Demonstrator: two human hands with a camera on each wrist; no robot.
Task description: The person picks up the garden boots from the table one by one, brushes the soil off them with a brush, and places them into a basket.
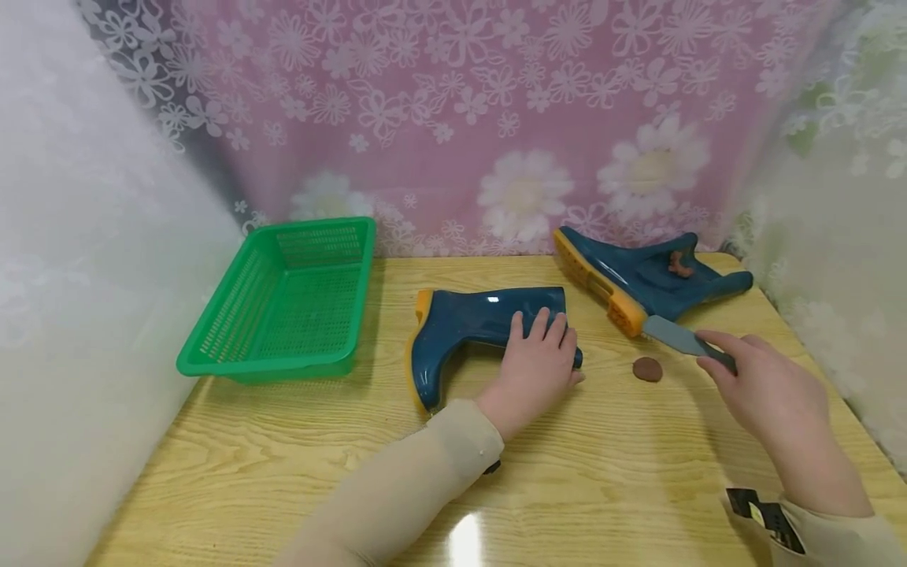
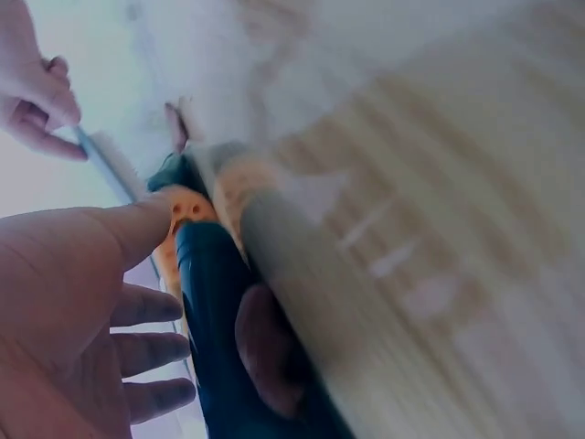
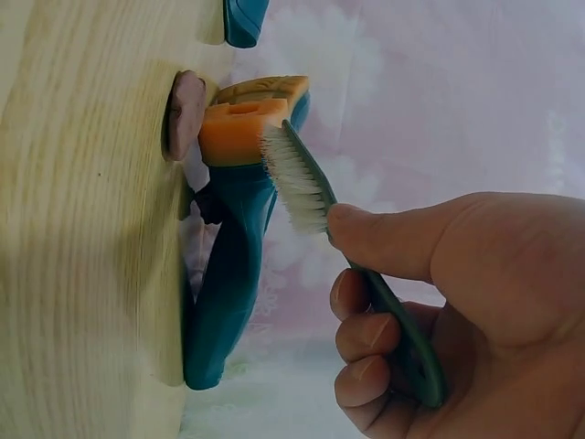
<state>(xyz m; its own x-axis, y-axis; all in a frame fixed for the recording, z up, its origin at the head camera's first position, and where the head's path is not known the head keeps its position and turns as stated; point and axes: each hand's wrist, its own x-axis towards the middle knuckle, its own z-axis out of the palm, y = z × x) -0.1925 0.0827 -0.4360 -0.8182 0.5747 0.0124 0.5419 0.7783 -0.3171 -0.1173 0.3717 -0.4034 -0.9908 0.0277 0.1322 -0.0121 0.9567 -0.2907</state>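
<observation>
A blue rubber boot (image 1: 453, 323) with a yellow-orange sole lies on its side mid-table. My left hand (image 1: 534, 370) is over its shaft opening, fingers extended; whether they touch it is hard to tell. The second boot (image 1: 638, 272) lies on its side at the back right, its orange heel towards me. My right hand (image 1: 772, 386) grips a green brush (image 3: 402, 329) by the handle. Its pale bristles (image 3: 294, 178) are at that boot's heel (image 3: 242, 133); contact cannot be judged. A flat brown round piece (image 1: 647, 369) lies on the table just in front of the heel.
A green plastic basket (image 1: 283, 368) stands at the back left of the wooden table (image 1: 581, 488). A small reddish-brown piece (image 1: 680, 264) is on the far boot's shaft. Flowered curtains (image 1: 453, 126) hang behind and at both sides.
</observation>
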